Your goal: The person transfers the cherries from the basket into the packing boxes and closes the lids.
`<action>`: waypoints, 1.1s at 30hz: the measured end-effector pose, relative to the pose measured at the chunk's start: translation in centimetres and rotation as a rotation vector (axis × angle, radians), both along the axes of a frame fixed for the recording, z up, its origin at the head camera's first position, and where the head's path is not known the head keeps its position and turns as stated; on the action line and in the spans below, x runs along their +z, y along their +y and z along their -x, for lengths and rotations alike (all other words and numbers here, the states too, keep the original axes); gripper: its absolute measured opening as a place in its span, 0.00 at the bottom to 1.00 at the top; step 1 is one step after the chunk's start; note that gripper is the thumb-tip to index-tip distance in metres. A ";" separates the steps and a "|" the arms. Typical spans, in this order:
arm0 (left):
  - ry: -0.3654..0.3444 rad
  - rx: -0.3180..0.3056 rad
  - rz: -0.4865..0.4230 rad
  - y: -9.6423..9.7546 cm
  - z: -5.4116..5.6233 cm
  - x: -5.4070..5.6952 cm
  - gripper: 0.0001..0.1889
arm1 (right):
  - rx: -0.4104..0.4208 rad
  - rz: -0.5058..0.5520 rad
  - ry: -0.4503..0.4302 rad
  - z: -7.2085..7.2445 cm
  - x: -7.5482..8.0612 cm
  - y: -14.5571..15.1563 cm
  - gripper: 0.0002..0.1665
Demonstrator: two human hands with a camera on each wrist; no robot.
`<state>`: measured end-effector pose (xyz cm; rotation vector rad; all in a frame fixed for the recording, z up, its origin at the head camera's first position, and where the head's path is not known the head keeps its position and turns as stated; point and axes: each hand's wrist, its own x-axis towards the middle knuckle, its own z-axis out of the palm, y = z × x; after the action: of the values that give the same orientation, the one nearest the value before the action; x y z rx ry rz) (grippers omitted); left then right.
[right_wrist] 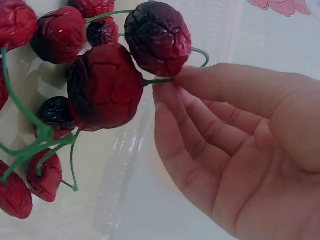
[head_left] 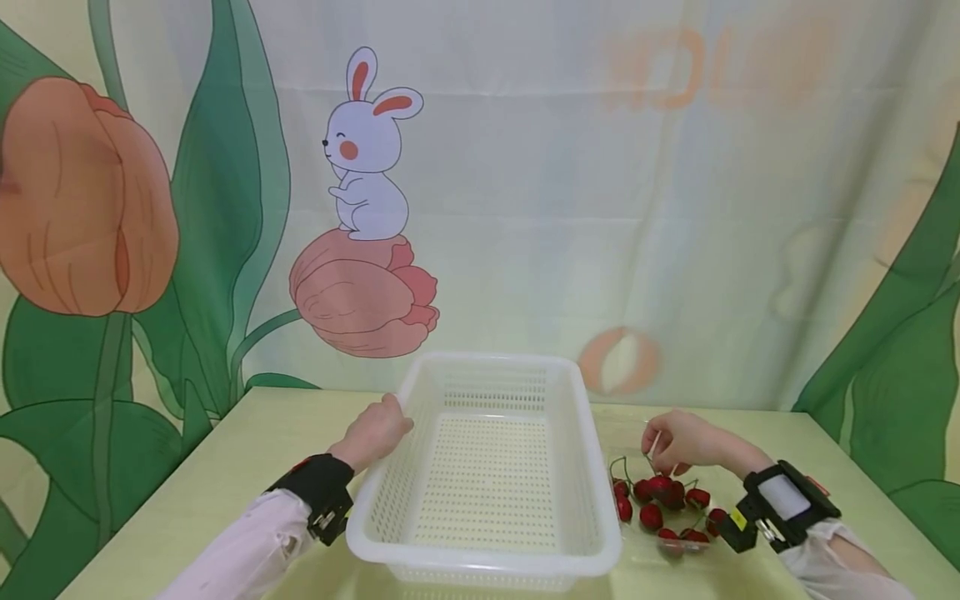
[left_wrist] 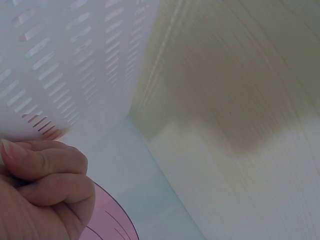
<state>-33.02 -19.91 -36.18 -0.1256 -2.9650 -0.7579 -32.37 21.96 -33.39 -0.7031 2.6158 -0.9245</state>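
Note:
A white plastic basket (head_left: pixel 487 563) with slotted sides stands in the middle of the table. My left hand (head_left: pixel 377 432) grips its left rim towards the far end; in the left wrist view the fingers (left_wrist: pixel 60 165) curl against the slotted wall (left_wrist: pixel 75 60). To the right of the basket lies a group of dark red artificial cherries (head_left: pixel 651 517) with green stems. Over them, my right hand (head_left: pixel 690 440) pinches a cherry stem between thumb and fingertips. Close up, two cherries hang at those fingertips, the nearer one a wrinkled red cherry (right_wrist: pixel 106 86).
Under the cherries is a clear plastic tray (right_wrist: pixel 112 195), its edges hard to make out from the head view. The pale yellow table (head_left: pixel 300 425) ends at a printed curtain (head_left: pixel 510 250) with a rabbit and tulips.

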 end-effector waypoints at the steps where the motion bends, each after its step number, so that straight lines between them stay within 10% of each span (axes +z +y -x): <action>1: -0.001 0.002 -0.001 0.0 0.0 0.0 0.17 | -0.007 -0.006 -0.003 0.0 -0.1 0.1 0.07; 33: -0.025 0.018 -0.031 0.0 0.0 -0.1 0.18 | -0.049 -0.116 -0.052 -0.4 -2.8 0.8 0.11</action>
<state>-33.05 -19.87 -36.23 -0.0881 -2.9721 -0.8080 -31.97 22.79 -36.18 -0.5803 2.6262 -0.7860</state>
